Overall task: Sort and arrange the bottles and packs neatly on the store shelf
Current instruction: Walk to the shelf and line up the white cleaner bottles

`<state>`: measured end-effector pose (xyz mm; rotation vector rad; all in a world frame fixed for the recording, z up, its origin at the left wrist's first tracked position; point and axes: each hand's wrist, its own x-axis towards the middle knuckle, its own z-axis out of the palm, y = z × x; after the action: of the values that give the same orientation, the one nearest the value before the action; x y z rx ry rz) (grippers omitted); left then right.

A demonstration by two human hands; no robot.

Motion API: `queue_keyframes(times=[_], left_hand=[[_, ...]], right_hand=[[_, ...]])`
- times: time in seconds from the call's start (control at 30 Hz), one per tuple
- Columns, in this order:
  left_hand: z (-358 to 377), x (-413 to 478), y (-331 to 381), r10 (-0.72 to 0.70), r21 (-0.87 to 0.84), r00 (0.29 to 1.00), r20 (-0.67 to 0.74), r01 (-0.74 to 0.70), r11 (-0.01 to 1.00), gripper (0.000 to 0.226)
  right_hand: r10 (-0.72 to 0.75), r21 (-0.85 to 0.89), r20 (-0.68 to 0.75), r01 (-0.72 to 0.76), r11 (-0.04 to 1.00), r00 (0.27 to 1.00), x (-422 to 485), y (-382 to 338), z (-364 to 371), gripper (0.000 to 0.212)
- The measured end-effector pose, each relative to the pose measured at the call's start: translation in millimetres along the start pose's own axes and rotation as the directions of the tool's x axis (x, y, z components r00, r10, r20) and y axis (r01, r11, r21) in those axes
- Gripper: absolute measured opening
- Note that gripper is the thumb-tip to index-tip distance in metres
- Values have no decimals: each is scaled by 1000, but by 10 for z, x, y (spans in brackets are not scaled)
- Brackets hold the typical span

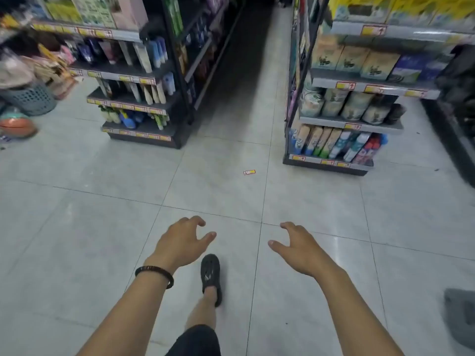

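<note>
On the pale grey tiled floor [102, 201] a dark tiered store shelf [380, 127] is stood. Green-printed card packs [352, 60] are ranged on its upper tiers, tall spray bottles [357, 147] on its lowest. Well short of it, the left hand [180, 242] and right hand [295, 249] are held empty, fingers apart, seemingly readied for reaching.

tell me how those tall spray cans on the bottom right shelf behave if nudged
The spray cans look tall and narrow, so one would probably tip easily. Their round bodies suggest it would roll once down. They are packed side by side, so neighbours may topple too.
</note>
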<state>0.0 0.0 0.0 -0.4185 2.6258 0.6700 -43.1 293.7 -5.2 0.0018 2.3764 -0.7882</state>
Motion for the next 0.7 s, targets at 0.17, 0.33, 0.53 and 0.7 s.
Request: queue_keyframes(times=[0.17, 0.33, 0.53, 0.7], left_hand=[[-498, 1154, -58, 32, 63, 998, 59, -35, 997, 53], [-1155, 2250, 50, 83, 126, 988, 128, -99, 987, 53], [-1911, 3450, 262, 104, 134, 989, 107, -118, 984, 49], [-2403, 4594, 460, 83, 169, 991, 107, -100, 981, 47]], right_hand=[[-20, -151, 22, 23, 988, 1000, 1058, -662, -211, 75], [0, -177, 50, 9, 984, 999, 2040, -1424, -645, 74], [-4, -129, -38, -1, 992, 999, 3056, -1956, -1283, 67], [14, -120, -52, -21, 993, 999, 4135, -2244, -1902, 65]])
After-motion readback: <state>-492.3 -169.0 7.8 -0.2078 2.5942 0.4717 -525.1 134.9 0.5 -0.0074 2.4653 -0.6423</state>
